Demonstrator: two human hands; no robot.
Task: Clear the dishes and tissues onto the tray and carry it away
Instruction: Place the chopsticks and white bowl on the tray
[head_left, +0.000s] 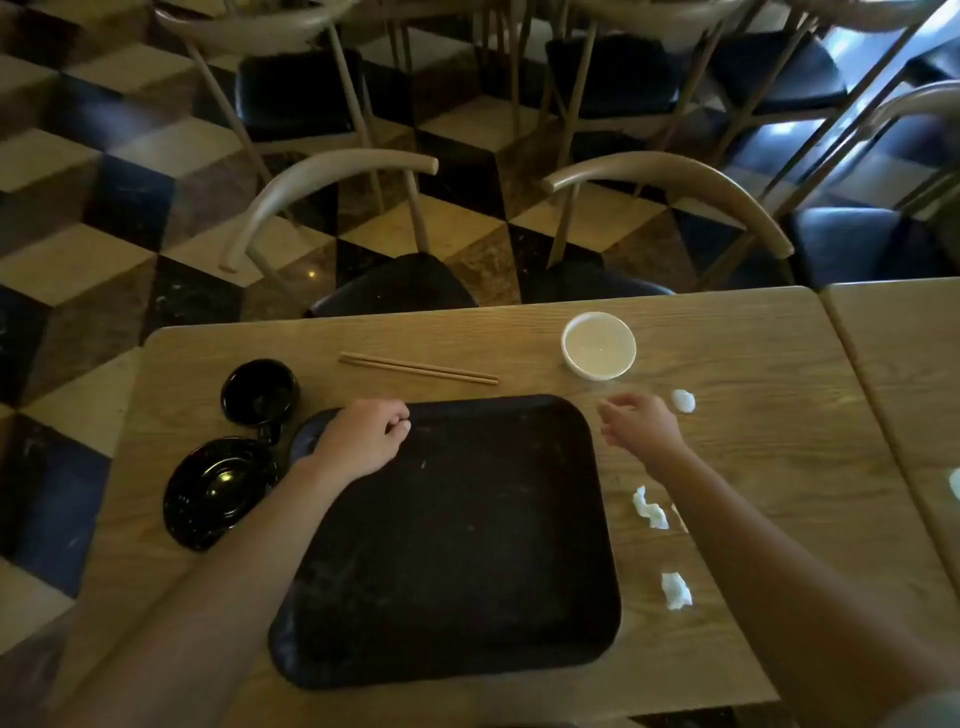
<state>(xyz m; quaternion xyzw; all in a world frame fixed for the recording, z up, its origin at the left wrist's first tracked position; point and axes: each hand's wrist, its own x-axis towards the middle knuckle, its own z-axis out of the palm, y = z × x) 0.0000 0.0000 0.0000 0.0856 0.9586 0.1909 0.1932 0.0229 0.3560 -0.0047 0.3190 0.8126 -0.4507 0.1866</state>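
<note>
A black tray (467, 545) lies bare in the middle of the wooden table (753, 467). My left hand (361, 436) rests over its far left corner, fingers curled, holding nothing. My right hand (641, 423) hovers just past the tray's far right corner with loose fingers, also holding nothing. A white bowl (598, 345) stands beyond it. Crumpled tissues lie to the right: one (683, 400) beside my right hand, one (649, 509) under my forearm, one (676, 590) nearer me. Wooden chopsticks (418, 368) lie behind the tray. A black cup (260, 391) and a black dish (218, 491) sit left.
Two wooden chairs (332, 176) (670, 182) with dark seats are pushed in at the table's far side. A second table (904, 364) adjoins on the right, with a bit of white tissue (955, 483) at the frame edge. A checkered floor (78, 208) lies to the left.
</note>
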